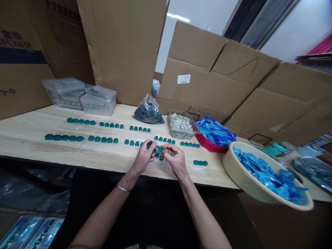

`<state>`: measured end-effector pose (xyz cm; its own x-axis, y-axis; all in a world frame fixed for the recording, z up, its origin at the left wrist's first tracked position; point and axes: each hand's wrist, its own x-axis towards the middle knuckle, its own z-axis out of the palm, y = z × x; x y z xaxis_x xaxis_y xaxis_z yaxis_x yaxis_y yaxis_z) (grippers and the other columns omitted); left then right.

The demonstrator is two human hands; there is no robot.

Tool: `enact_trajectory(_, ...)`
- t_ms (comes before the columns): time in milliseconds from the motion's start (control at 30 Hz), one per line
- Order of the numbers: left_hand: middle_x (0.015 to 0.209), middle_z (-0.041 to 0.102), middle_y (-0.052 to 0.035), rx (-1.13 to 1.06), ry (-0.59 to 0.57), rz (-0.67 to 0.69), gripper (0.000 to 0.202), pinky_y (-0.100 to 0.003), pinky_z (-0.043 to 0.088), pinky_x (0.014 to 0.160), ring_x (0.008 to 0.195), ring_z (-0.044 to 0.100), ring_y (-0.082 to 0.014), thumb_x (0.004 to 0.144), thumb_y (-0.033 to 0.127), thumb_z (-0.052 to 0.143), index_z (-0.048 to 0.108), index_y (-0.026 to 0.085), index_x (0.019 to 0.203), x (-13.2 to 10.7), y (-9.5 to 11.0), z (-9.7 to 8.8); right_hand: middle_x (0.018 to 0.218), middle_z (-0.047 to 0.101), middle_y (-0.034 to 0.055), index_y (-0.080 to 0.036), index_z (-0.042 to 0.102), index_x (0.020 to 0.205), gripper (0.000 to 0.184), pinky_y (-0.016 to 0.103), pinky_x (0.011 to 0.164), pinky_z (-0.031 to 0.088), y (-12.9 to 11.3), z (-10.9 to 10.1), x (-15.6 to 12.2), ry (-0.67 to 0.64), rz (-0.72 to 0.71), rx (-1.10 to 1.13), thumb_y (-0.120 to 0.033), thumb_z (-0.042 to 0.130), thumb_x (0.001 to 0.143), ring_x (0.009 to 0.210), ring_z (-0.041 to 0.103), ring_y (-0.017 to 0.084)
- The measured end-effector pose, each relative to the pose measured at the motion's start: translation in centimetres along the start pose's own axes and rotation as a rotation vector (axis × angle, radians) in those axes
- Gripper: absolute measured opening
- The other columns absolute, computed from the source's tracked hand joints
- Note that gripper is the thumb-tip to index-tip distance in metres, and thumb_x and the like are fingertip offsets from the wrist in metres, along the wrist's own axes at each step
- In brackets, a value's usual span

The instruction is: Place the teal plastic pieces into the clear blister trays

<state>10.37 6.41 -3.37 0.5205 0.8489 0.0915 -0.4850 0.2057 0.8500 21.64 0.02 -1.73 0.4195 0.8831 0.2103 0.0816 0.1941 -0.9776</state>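
Note:
My left hand (144,156) is closed around some small dark green pieces, partly hidden by its fingers. Thumb and fingertips of my right hand (174,158) pinch a green piece (159,149) just beside the left fingers. What exactly these pieces are is too small to make out. Beneath and around both hands, similar pieces lie in short rows on the wooden table (109,157), seemingly in clear trays. One row (64,137) is at the near left, another (81,121) behind it. A short row (200,163) lies right of my right hand.
Behind the rows stand a clear bag of dark pieces (148,112), a clear box of pale pieces (181,125) and clear plastic boxes (100,100). To the right are a red basin (211,146) and a cream tub (234,166) holding blue packets. Cardboard (207,90) walls the back.

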Motion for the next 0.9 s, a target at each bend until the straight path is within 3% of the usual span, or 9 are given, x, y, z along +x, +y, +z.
enact_trajectory(100, 0.061, 0.037, 0.0058, -0.047, -0.031, -0.009, 0.028, -0.011, 0.018, 0.034, 0.044, 0.034, -0.0015, 0.075, 0.04, 0.062, 0.048, 0.017, 0.079, -0.1, 0.4, -0.3, 0.059, 0.06, -0.0039, -0.018, 0.066, 0.082, 0.022, 0.023, 0.057, 0.048, 0.2, -0.1, -0.2, -0.026, 0.007, 0.053, -0.012, 0.06, 0.062, 0.054, 0.058, 0.01)
enact_trajectory(433, 0.072, 0.046, 0.0004, -0.416, -0.107, -0.263, 0.021, -0.007, 0.017, 0.032, 0.045, 0.032, 0.0012, 0.072, 0.023, 0.069, 0.054, 0.011, 0.08, 0.0, 2.1, -1.3, 0.06, 0.061, -0.0026, -0.016, 0.067, 0.079, 0.017, 0.026, 0.056, 0.048, -0.3, 0.0, -0.8, -0.043, 0.078, 0.193, -0.017, 0.066, 0.061, 0.051, 0.057, 0.01)
enact_trajectory(500, 0.072, 0.046, 0.0006, -0.427, -0.055, -0.197, 0.019, -0.007, 0.017, 0.032, 0.046, 0.032, 0.0011, 0.07, 0.02, 0.069, 0.054, 0.011, 0.078, 0.3, 3.3, -2.3, 0.061, 0.06, -0.0023, -0.016, 0.066, 0.076, 0.015, 0.025, 0.054, 0.047, -1.0, -0.6, -1.2, -0.01, 0.093, 0.203, -0.019, 0.068, 0.061, 0.049, 0.055, 0.01)
enact_trajectory(633, 0.074, 0.047, 0.0004, -0.216, 0.079, 0.071, 0.019, -0.007, 0.019, 0.033, 0.047, 0.035, 0.0004, 0.071, 0.026, 0.069, 0.057, 0.013, 0.079, 0.5, 5.2, -4.2, 0.063, 0.061, -0.0019, -0.017, 0.065, 0.078, 0.016, 0.026, 0.057, 0.048, -1.9, -2.5, -1.7, 0.084, 0.054, 0.181, -0.023, 0.071, 0.064, 0.052, 0.056, 0.01)
enact_trajectory(733, 0.073, 0.047, 0.0002, 0.011, -0.033, -0.055, 0.028, -0.01, 0.018, 0.033, 0.046, 0.036, -0.0009, 0.071, 0.034, 0.067, 0.06, 0.016, 0.091, 0.0, 4.6, -3.3, 0.063, 0.061, -0.0016, -0.018, 0.064, 0.084, 0.021, 0.029, 0.064, 0.05, -1.5, -3.2, -1.5, 0.074, 0.021, 0.139, -0.026, 0.071, 0.066, 0.058, 0.059, 0.012)
enact_trajectory(900, 0.07, 0.045, 0.0016, 0.176, -0.228, -0.234, 0.034, -0.012, 0.016, 0.035, 0.044, 0.033, -0.0025, 0.073, 0.041, 0.062, 0.057, 0.02, 0.099, -1.1, 1.7, 0.1, 0.069, 0.063, -0.0013, -0.019, 0.063, 0.089, 0.022, 0.027, 0.066, 0.05, -0.6, -2.7, -1.2, 0.036, -0.042, 0.101, -0.028, 0.069, 0.07, 0.062, 0.061, 0.012)
